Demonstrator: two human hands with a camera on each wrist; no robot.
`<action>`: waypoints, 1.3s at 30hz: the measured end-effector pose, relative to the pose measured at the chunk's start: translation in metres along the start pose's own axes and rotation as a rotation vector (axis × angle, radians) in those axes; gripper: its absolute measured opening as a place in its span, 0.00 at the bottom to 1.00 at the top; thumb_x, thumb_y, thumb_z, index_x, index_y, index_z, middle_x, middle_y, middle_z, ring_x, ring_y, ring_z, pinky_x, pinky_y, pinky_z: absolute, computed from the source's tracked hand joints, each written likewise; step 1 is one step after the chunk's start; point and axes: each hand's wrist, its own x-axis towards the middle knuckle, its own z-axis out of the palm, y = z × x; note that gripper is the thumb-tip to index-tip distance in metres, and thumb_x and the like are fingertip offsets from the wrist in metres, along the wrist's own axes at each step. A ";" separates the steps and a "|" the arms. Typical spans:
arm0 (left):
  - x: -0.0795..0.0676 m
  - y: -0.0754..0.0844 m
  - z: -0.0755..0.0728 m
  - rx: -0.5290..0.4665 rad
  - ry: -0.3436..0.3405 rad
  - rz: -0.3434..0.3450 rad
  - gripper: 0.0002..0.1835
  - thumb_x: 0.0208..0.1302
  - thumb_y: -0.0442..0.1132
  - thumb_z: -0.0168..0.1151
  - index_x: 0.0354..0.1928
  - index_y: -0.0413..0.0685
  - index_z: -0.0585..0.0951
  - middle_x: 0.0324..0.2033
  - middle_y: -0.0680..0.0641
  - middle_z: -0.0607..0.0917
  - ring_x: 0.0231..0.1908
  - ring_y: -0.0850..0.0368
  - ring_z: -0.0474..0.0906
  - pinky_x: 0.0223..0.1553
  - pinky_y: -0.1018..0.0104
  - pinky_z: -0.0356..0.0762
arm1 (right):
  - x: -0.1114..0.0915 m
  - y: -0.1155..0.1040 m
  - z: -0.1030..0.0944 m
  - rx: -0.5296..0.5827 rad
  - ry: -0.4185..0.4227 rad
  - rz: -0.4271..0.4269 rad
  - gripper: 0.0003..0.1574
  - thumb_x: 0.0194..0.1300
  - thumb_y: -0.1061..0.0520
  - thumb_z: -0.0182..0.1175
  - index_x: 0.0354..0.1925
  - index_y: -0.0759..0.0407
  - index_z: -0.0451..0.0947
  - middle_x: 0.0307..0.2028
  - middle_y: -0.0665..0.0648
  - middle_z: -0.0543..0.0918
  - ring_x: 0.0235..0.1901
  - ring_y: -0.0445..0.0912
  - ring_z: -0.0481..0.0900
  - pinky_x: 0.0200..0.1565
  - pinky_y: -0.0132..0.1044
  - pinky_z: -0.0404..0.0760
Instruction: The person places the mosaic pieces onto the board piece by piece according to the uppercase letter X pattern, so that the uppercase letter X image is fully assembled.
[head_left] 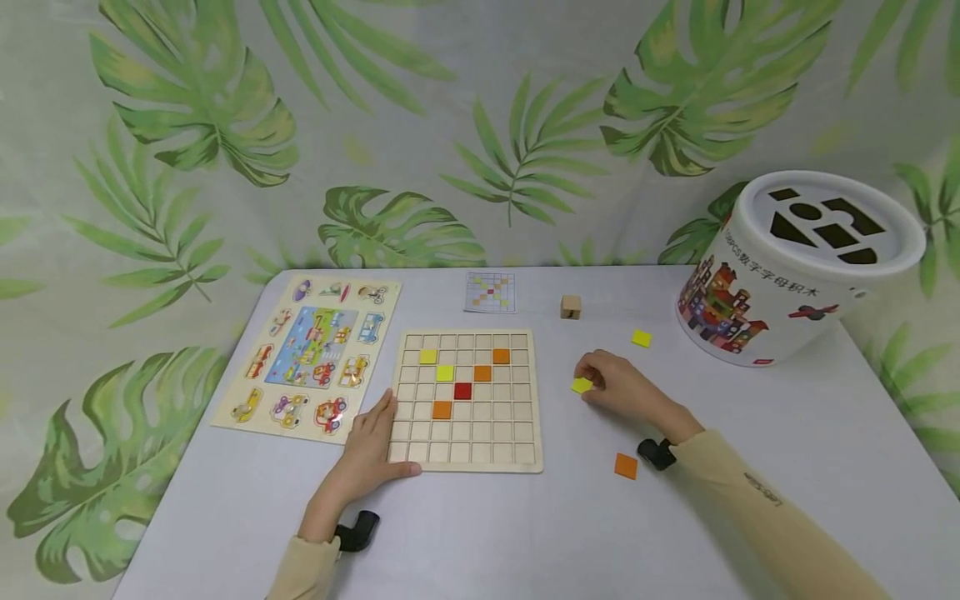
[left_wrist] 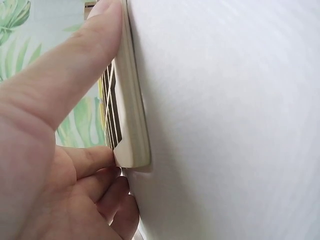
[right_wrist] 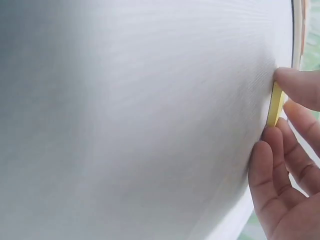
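In the head view my right hand point(head_left: 617, 385) pinches a yellow square tile point(head_left: 581, 386) close over the table, right of the wooden grid board point(head_left: 465, 454). The right wrist view shows the yellow tile point(right_wrist: 274, 104) edge-on between thumb and fingertips. My left hand point(head_left: 372, 450) rests against the board's lower left corner, thumb along the front edge, fingers along the left side. Up close, the left thumb point(left_wrist: 82, 62) lies straight against the board's rim point(left_wrist: 131, 115). On the board sit two yellow tiles point(head_left: 427, 357), several orange tiles point(head_left: 482, 373) and one red tile point(head_left: 462, 391).
A loose yellow tile point(head_left: 641, 338) and an orange tile point(head_left: 626, 466) lie to the right. Behind the board are a pattern card point(head_left: 477, 303) and a small wooden block point(head_left: 571, 307). A vehicle puzzle point(head_left: 251, 406) lies left; a white bucket point(head_left: 787, 333) stands back right.
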 end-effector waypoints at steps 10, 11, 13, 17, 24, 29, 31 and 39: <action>-0.001 0.000 0.000 -0.001 0.001 -0.012 0.60 0.46 0.49 0.77 0.71 0.28 0.49 0.73 0.36 0.45 0.63 0.37 0.50 0.60 0.44 0.56 | 0.024 -0.043 0.018 0.071 -0.058 -0.093 0.15 0.52 0.68 0.67 0.40 0.61 0.78 0.34 0.50 0.76 0.36 0.45 0.72 0.39 0.37 0.74; -0.001 0.000 0.000 -0.001 0.001 -0.011 0.60 0.46 0.49 0.76 0.71 0.29 0.49 0.73 0.36 0.45 0.63 0.37 0.50 0.60 0.44 0.56 | 0.027 -0.050 0.022 0.078 -0.076 -0.105 0.15 0.52 0.68 0.67 0.40 0.60 0.78 0.34 0.50 0.76 0.36 0.45 0.72 0.39 0.37 0.74; -0.001 0.000 0.000 -0.004 -0.004 -0.013 0.60 0.46 0.49 0.76 0.72 0.29 0.49 0.73 0.37 0.44 0.64 0.38 0.50 0.60 0.45 0.56 | 0.033 -0.064 0.029 0.093 -0.115 -0.130 0.15 0.53 0.67 0.67 0.40 0.60 0.78 0.35 0.50 0.76 0.36 0.45 0.72 0.40 0.36 0.74; -0.001 0.000 -0.001 -0.011 -0.001 -0.009 0.60 0.46 0.49 0.76 0.72 0.29 0.49 0.73 0.36 0.45 0.64 0.37 0.50 0.60 0.44 0.56 | 0.045 -0.089 0.044 0.090 -0.182 -0.168 0.12 0.56 0.64 0.67 0.40 0.59 0.78 0.34 0.50 0.76 0.35 0.45 0.71 0.38 0.35 0.73; -0.001 0.001 -0.001 -0.019 0.018 0.009 0.59 0.46 0.49 0.76 0.71 0.28 0.50 0.73 0.35 0.46 0.63 0.37 0.50 0.60 0.44 0.57 | 0.058 -0.105 0.064 0.001 -0.198 -0.188 0.10 0.55 0.68 0.64 0.35 0.58 0.78 0.31 0.50 0.75 0.33 0.44 0.69 0.37 0.34 0.72; -0.001 0.000 0.000 -0.016 0.033 0.022 0.59 0.46 0.49 0.76 0.71 0.27 0.51 0.72 0.34 0.47 0.63 0.37 0.52 0.59 0.43 0.57 | 0.059 -0.107 0.067 -0.019 -0.197 -0.206 0.11 0.54 0.70 0.64 0.36 0.59 0.79 0.33 0.50 0.76 0.34 0.44 0.70 0.39 0.35 0.72; 0.000 0.000 0.000 -0.019 0.028 0.017 0.59 0.47 0.49 0.76 0.71 0.28 0.50 0.73 0.35 0.47 0.63 0.37 0.52 0.59 0.44 0.57 | 0.057 -0.106 0.065 -0.004 -0.202 -0.210 0.10 0.56 0.69 0.64 0.37 0.59 0.79 0.35 0.50 0.77 0.35 0.44 0.70 0.40 0.35 0.72; -0.001 -0.001 0.000 -0.016 0.037 0.041 0.59 0.46 0.50 0.76 0.70 0.27 0.51 0.72 0.34 0.48 0.62 0.36 0.52 0.58 0.43 0.57 | 0.027 -0.081 0.030 0.199 -0.149 -0.127 0.12 0.60 0.65 0.63 0.44 0.60 0.78 0.39 0.52 0.80 0.37 0.44 0.74 0.40 0.36 0.76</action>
